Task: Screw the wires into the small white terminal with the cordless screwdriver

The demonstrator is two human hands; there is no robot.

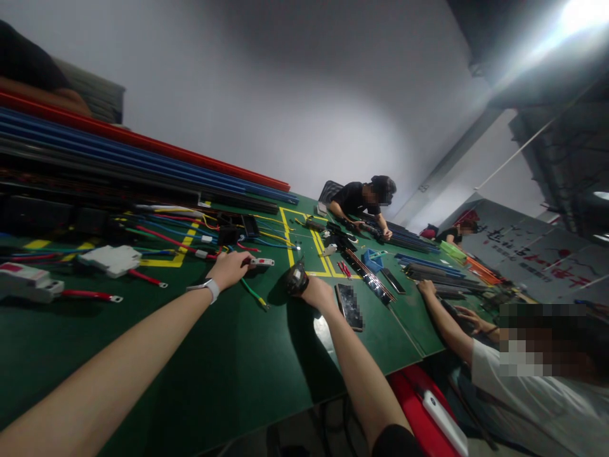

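Note:
On the green table, my left hand (231,268), with a white band at the wrist, has its fingers closed on a small grey-white module (261,262) with a red mark. To the right of it, my right hand (314,292) grips a black tool (297,279), whose shape is partly hidden by the fingers. A green-yellow wire (254,293) lies between the two hands. Red and blue wires (162,236) run on the table behind my left hand. A white breaker (111,260) with a red lead lies to the left.
Long blue rails (143,158) line the back left. A phone (351,307), a blue box (372,259) and red pliers (344,270) lie right of my right hand. One person (356,200) leans over the far end; another person's arm (447,317) rests at the right edge.

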